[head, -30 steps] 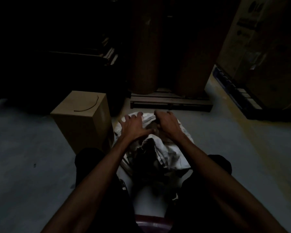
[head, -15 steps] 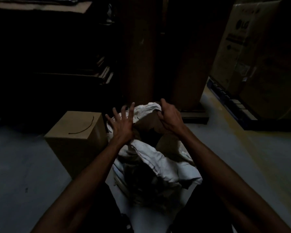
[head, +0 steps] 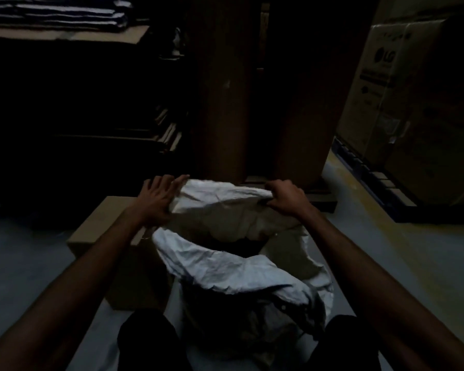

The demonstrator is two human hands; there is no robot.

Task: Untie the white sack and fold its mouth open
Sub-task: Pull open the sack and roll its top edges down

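— Both hands have spread apart since a sec ago; they were bunched together at the top of the white sack (head: 225, 263), now they're at opposite ends of its far rim.

— Knot's gone, then?

— Can't see any tie, and the mouth gapes dark in the middle, so I'd say untying's done and we're on the folding-open bit. Left hand (head: 158, 199) lies fairly flat, fingers spread, thumb hooked over the left corner of the rim. Right hand (head: 284, 198) is curled tight, pinching the right corner.

— Where's the sack sitting?

— On the floor (head: 24, 263) btw the person's knees, right beside a cardboard box (head: 97, 231) on the left. Near edge is already slumped over toward them.

— Next?

— Prob. roll that far rim outward and down, both hands together, so the opening stays wide. Fabric looks crinkly and limp; might flop back w/o a firm cuff.
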